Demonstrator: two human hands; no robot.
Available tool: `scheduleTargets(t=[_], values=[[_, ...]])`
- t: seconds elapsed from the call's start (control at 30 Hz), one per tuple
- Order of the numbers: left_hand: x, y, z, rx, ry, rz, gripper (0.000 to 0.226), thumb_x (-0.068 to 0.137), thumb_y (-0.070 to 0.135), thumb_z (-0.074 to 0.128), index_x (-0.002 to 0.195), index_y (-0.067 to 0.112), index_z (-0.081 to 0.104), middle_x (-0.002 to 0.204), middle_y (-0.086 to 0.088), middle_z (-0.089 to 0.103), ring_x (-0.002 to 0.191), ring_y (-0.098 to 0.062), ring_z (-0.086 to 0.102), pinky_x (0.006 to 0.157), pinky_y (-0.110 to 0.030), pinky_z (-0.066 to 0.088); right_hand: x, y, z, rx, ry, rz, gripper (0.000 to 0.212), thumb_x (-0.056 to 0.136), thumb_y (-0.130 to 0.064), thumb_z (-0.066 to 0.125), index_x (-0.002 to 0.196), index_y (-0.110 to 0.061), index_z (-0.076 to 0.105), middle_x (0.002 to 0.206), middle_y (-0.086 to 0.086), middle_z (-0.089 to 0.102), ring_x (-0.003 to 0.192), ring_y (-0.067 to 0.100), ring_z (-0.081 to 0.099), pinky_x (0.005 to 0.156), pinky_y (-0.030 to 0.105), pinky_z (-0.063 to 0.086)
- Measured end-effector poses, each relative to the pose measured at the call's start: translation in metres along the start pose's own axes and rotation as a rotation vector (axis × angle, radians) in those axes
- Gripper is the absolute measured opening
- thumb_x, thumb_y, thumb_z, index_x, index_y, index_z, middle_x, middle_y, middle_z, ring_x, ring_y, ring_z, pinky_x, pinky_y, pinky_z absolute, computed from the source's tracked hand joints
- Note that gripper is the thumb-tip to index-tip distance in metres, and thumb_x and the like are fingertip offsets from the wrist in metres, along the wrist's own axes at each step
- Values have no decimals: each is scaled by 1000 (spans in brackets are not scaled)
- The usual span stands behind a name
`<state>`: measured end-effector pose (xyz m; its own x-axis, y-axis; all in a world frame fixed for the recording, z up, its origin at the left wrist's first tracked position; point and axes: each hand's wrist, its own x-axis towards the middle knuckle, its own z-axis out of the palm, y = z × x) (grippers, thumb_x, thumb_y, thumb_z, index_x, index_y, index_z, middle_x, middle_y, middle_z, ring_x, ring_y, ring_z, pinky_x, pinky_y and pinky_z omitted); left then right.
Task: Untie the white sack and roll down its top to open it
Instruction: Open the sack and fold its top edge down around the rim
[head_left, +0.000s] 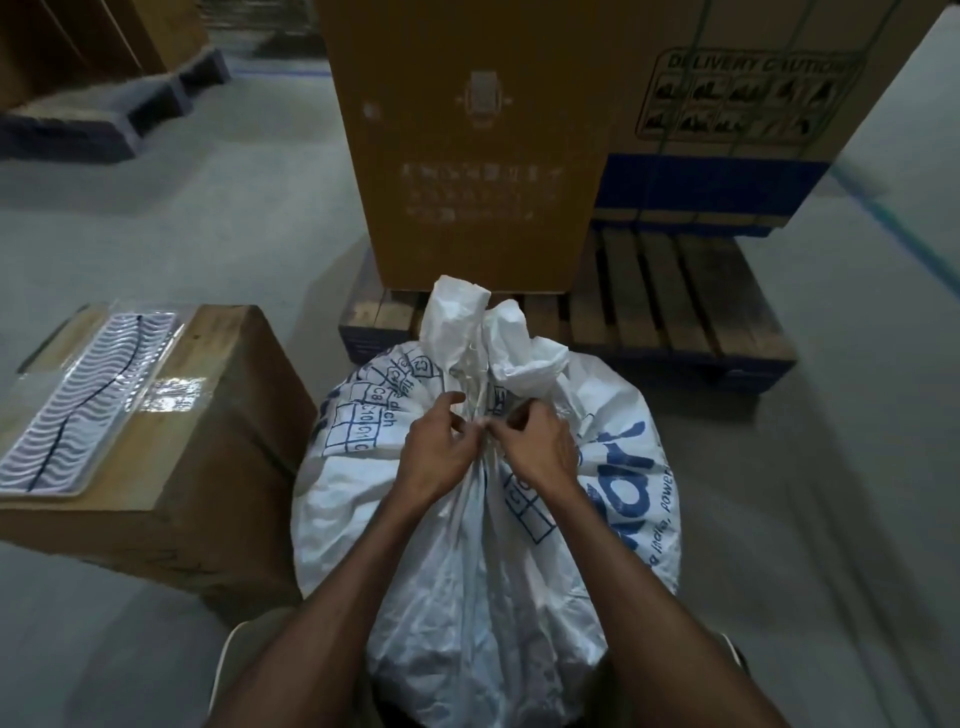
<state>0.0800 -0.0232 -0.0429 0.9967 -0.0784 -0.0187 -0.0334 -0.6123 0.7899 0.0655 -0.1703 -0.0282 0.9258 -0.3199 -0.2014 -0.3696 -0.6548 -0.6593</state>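
A bulging white sack with blue printing stands on the floor right in front of me. Its top is gathered into a tied neck, and the loose fabric stands up above the tie. My left hand and my right hand meet at the neck, fingertips pinching the tie string and the bunched fabric between them. The knot itself is mostly hidden by my fingers.
A brown carton stands to the left of the sack, with a clear plastic tray lying on top. Behind the sack a wooden pallet carries a tall cardboard box and a second printed box. Grey concrete floor surrounds everything.
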Motion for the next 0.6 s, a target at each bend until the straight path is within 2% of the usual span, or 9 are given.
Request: scheduleTargets(t=[0.1,0.2,0.27,0.33,0.43,0.53,0.6], values=[[-7,0,6,27,-34,12,30,99,31,59,127,18,60,91,-1,71,84,-21,68,74,-34,54,0,4,2,-21,-31,5,51,87,-46,74,119,-12,54,115,4,62,109,26,57,81,34,42],[-23,3,8,36,-47,-60,19,98,21,55,111,10,64,96,-9,72,88,-28,68,70,-33,48,-15,10,-1,25,-39,-35,36,85,-24,71,116,-8,60,115,10,66,109,30,63,89,38,52],[-41,5,4,3,-26,-107,16,99,23,56,100,8,63,90,-7,70,86,-29,66,65,-29,37,-33,14,-9,88,-65,-87,25,85,-17,71,109,-11,69,103,3,71,98,21,68,81,28,53],[-62,10,-5,-51,0,-153,25,101,29,54,100,7,63,88,-3,67,86,-26,65,65,-28,34,-56,17,-19,116,-100,-129,16,88,-12,68,102,-11,75,95,0,74,88,13,67,70,15,45],[-100,21,-22,-130,21,-201,38,100,41,49,106,8,66,95,-2,65,97,-30,65,73,-30,39,-91,20,-29,219,-42,-157,11,92,-15,66,101,-13,72,97,3,72,87,16,65,77,26,47],[-139,30,-38,-139,57,-225,32,104,31,45,120,13,68,114,-10,69,111,-35,61,80,-31,35,-123,13,-44,408,59,-134,24,90,-25,70,109,-22,55,106,1,63,96,18,63,84,36,54],[-160,29,-50,-168,81,-190,33,106,25,42,125,12,67,128,-14,67,116,-36,59,83,-30,35,-137,5,-53,421,127,-142,32,88,-29,72,110,-25,49,112,3,57,100,21,60,89,43,56]])
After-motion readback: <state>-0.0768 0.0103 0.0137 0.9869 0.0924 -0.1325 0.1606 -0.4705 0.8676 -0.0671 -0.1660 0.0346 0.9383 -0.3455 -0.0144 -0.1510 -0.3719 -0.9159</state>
